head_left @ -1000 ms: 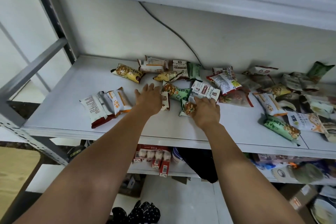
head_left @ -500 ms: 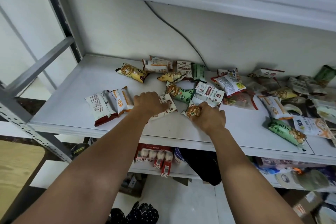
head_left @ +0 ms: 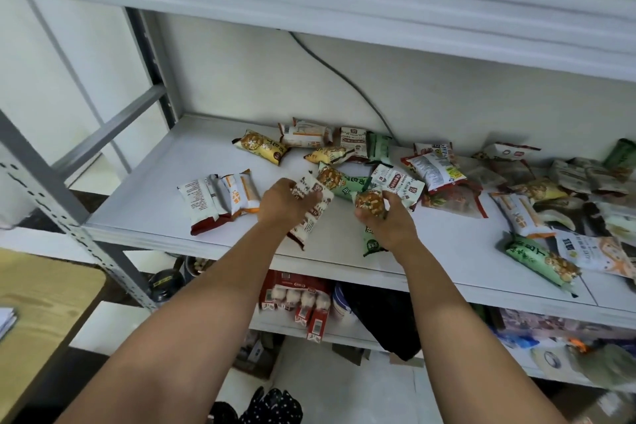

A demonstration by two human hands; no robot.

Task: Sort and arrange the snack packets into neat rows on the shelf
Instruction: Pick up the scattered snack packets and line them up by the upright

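On the near middle of the white metal shelf board (head_left: 155, 189), both bare hands hold snack packets. The left hand (head_left: 282, 205) has its fingers curled round a long white plastic packet with brown print and a dark red end (head_left: 313, 213). This packet slants down toward the near edge, with its lower end sticking out below the hand. Just to the right, the right hand (head_left: 390, 222) pinches a green plastic packet printed with a picture of mixed nuts (head_left: 370, 205), thumb on one side and fingers bent round the other. The packet's green tail shows under the wrist.

To the left of the left hand, a white packet with small black text (head_left: 198, 201) and an orange-and-white packet (head_left: 241, 194) lie side by side, touching. Just beyond the hands lie another green nut packet (head_left: 339, 181) and a white packet with a red label (head_left: 399, 184). Farther back, near the wall, a yellow packet (head_left: 263, 146) lies left of a loose cluster of packets. The right part of the shelf is covered by a jumbled pile of mixed packets (head_left: 550, 189), with one green packet (head_left: 540, 260) lying close to the near edge.

A black cable (head_left: 344, 79) runs down the back wall. On the shelf below stand red-and-white cartons (head_left: 296, 299).
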